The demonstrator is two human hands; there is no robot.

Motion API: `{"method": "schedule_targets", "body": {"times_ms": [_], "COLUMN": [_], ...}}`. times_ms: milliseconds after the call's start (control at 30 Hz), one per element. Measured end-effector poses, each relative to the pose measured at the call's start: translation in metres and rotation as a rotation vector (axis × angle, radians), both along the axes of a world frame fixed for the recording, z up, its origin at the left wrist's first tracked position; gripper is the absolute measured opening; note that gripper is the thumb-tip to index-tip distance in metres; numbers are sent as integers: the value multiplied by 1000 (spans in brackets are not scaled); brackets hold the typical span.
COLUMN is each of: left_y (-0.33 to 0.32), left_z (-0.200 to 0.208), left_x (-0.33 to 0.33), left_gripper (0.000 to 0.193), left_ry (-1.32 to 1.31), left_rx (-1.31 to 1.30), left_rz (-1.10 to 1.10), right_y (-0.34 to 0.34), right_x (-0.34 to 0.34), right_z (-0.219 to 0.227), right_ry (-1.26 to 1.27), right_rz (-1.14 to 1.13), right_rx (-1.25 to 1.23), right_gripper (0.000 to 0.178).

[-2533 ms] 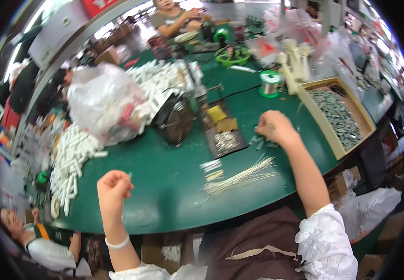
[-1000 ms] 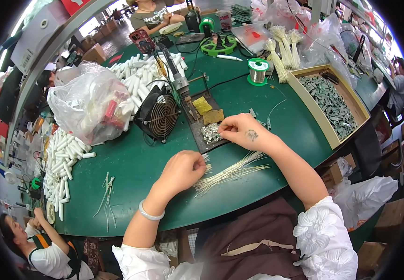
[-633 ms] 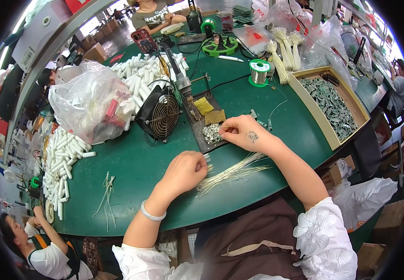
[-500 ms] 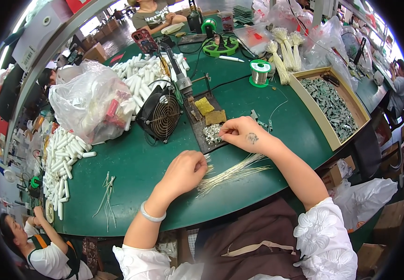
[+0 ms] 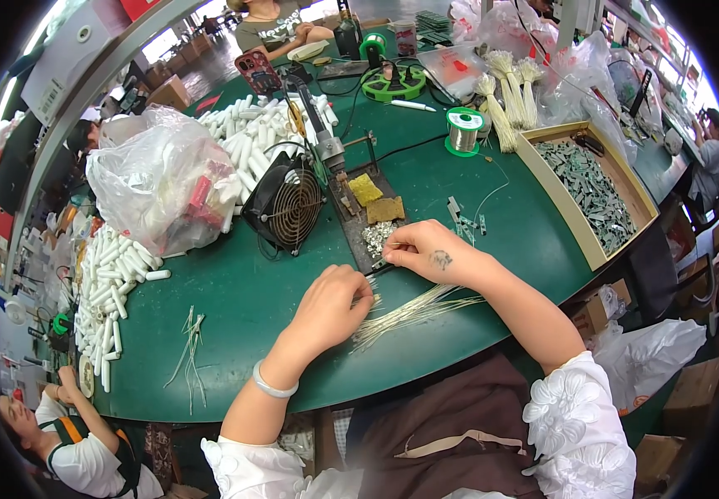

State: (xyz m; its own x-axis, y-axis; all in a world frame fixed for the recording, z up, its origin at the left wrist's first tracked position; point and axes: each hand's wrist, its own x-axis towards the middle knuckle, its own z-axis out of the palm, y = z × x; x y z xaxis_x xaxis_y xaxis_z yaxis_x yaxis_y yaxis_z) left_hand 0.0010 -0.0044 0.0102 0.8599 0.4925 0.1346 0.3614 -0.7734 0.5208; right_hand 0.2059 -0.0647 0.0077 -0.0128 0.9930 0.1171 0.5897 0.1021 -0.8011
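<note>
My left hand is closed, its fingertips pinched together beside the ends of a bundle of thin pale wires on the green table. What those fingers hold is hidden. Just to the right, my right hand pinches thumb against forefinger, and anything between them is too small to name. Its fingertips are at the near edge of a heap of small silvery bits on a dark board. Behind the heap lie two yellowish sponge pads. A soldering iron is mounted above the board's far end.
A black fan stands left of the board. White tubes and a filled plastic bag cover the left side. A solder spool and a carton of small green boards are at right. Several loose wires lie front left.
My right hand has come a little nearer and to the left, closer to my left hand. My left hand has barely moved and stays closed.
</note>
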Motion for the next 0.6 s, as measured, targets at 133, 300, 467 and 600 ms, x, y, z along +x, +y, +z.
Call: {"method": "schedule_targets", "body": {"times_ms": [133,300,467,600], "left_y": [0,0,1,-1], "left_z": [-3,-1,-4,-4], "left_x": [2,2,3,6], "left_gripper": [7,7,8,8], "left_ry": [5,24,39,48], "left_rx": [23,17,25,64], "left_rz": [11,40,45,54], "right_y": [-1,-1,-1,-1], "right_x": [-1,-2,-2,-2], "right_z": [1,3,0,0], "right_ry": [-14,-12,-21,-16], "right_rz": [-7,-10,-11,-4], "right_rx": [-6,-18,-6,-3], "right_gripper": [19,20,18,16]}}
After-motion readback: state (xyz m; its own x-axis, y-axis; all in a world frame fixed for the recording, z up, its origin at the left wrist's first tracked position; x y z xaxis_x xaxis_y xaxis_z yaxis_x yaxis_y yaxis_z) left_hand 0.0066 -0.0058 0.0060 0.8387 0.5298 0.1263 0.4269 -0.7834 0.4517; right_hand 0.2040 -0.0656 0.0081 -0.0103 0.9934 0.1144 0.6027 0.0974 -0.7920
